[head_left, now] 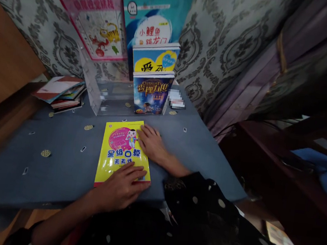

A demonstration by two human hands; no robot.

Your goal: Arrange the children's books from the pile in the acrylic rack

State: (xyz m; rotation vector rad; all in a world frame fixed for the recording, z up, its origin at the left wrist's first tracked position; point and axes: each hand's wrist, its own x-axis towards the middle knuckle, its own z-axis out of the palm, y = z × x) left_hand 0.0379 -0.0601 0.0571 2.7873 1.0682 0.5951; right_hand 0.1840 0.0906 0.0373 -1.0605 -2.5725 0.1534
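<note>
A yellow workbook (111, 140) with a pink circle and a cartoon child on its cover lies flat near the table's front edge. Across its lower part rests my left hand (122, 184), fingers stretched out over the cover. My right hand (151, 143) lies on the workbook's right edge, fingers extended and fairly flat, with the palm over the tablecloth. Neither hand is wrapped around anything. The workbook's lower middle is hidden beneath the left hand.
Behind the workbook, a clear acrylic stand (92, 87) holds a dark blue book (151, 93), a yellow-and-blue book (156, 56), a teal book (160, 16) and a pink book (95, 16). Stacked books (63, 91) sit at the back left of the blue-grey tablecloth (63, 174). A purple curtain (244, 84) hangs at right.
</note>
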